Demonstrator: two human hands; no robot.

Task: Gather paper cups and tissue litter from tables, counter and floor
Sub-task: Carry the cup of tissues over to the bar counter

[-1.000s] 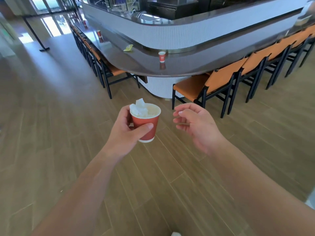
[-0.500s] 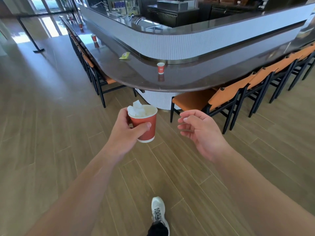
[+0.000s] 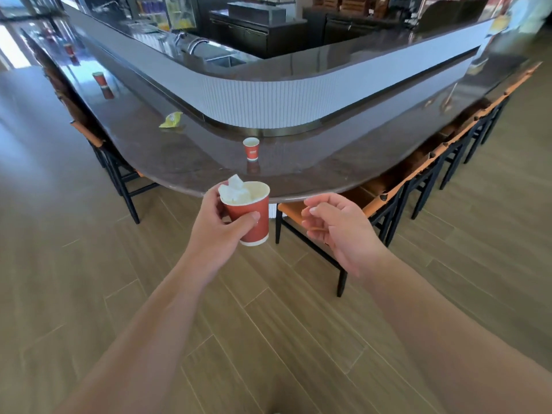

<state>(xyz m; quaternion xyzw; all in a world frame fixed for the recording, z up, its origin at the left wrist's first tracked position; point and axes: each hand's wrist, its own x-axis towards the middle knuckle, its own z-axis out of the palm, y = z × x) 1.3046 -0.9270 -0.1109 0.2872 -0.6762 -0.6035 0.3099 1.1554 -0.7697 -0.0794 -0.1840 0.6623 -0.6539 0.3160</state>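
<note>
Left hand (image 3: 218, 224) grips tissue-stuffed cup (image 3: 249, 215) — right hand (image 3: 343, 231) loosely curled, empty.

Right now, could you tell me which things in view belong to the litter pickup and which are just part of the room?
Belongs to the job:
- held cup, tissue in it, gripped by the left hand
- counter cup
- far cup
- yellow wrapper
- right hand, free

Just there:
- counter
- orange chairs
- sink faucet

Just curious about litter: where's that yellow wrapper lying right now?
In the head view, the yellow wrapper lies on the dark counter, left of the lone red cup standing near the curve.
</note>
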